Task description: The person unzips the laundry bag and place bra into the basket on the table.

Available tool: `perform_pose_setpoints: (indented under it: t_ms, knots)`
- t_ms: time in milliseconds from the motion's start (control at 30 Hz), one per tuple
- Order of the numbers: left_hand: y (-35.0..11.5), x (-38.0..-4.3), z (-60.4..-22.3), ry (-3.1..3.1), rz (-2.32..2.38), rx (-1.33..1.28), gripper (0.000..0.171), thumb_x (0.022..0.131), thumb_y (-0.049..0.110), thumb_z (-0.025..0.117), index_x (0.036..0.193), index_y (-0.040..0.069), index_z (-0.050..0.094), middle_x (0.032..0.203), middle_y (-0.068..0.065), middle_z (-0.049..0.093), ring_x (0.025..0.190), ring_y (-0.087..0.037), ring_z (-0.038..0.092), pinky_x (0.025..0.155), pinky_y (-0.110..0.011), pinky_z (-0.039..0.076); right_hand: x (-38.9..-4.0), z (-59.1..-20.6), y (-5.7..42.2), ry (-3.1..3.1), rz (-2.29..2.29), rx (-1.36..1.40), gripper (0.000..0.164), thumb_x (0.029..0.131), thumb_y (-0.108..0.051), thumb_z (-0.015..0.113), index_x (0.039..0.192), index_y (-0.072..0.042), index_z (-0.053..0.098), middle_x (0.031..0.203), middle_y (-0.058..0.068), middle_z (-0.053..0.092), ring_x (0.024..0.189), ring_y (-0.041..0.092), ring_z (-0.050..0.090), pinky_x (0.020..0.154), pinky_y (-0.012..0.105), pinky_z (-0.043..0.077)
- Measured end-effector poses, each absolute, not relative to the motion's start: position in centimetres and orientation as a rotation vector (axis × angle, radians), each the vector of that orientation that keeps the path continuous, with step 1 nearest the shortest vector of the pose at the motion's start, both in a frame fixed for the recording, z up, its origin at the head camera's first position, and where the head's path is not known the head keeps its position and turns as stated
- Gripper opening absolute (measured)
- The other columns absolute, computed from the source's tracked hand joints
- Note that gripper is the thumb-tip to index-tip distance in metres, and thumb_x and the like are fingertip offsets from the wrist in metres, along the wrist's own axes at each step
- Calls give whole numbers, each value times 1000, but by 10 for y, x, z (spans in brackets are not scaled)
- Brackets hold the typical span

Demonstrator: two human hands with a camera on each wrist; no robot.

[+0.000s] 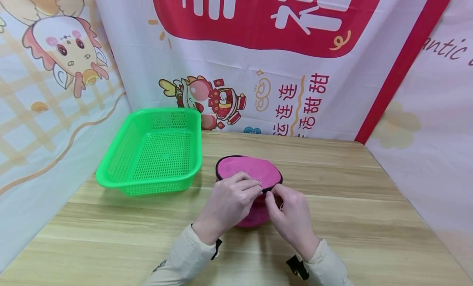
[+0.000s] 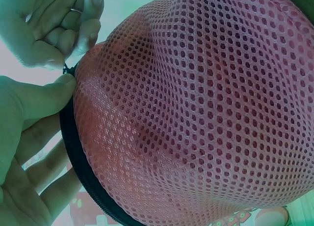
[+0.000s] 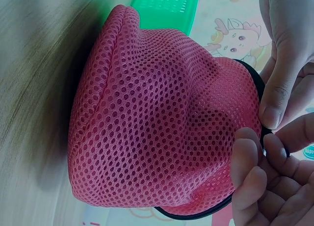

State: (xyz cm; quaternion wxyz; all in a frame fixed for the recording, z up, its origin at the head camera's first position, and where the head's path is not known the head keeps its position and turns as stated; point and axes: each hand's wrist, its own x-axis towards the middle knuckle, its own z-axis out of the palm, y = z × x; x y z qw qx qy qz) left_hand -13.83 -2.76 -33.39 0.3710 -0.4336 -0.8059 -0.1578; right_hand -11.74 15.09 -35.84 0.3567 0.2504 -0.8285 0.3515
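Observation:
A pink mesh bag [image 1: 255, 169] with a black zipper round its top edge stands on the table, its holed side wall [image 3: 147, 113] bulging in both wrist views. My left hand [image 1: 230, 204] pinches the black zipper edge [image 2: 68, 123] between thumb and fingers at the near side of the top. Right beside it, my right hand [image 1: 292, 210] pinches the end of the same zipper with thumb and forefinger, its other fingers curled against the mesh. In the right wrist view the fingertips of both hands nearly meet at the zipper.
A green plastic basket [image 1: 148, 183] with perforated walls stands to the left of the bag. Printed cloth [image 1: 221, 64] hangs behind the wooden table [image 1: 351, 204] and along both sides.

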Motion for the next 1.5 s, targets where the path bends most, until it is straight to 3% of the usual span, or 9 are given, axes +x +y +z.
perform_pose_setpoints:
  t_ms: [367, 933, 1500]
  knots:
    - [-29, -138, -334, -2089, -417, -1117, 16, 86, 3, 68, 96, 9, 79, 94, -1, 74, 85, -15, 63, 75, -26, 56, -117, -358, 151, -2143, 893, 606, 29, 82, 0, 61, 64, -19, 51, 57, -15, 38, 49, 0, 35, 40, 15, 28]
    - [-31, -139, -333, -2073, -410, -1090, 16, 86, 2, 68, 96, 9, 79, 94, 0, 74, 87, -14, 63, 75, -26, 55, -119, -356, 153, -2211, 910, 411, 27, 83, -1, 64, 62, -16, 57, 54, -13, 41, 46, 2, 36, 38, 21, 30]
    - [-32, -140, -332, -2060, -432, -1108, 13, 86, 6, 72, 97, 7, 79, 95, -2, 74, 88, -16, 64, 78, -26, 56, -119, -358, 154, -2295, 997, 476, 20, 88, -2, 64, 73, -14, 60, 60, -10, 46, 50, 5, 41, 41, 24, 36]
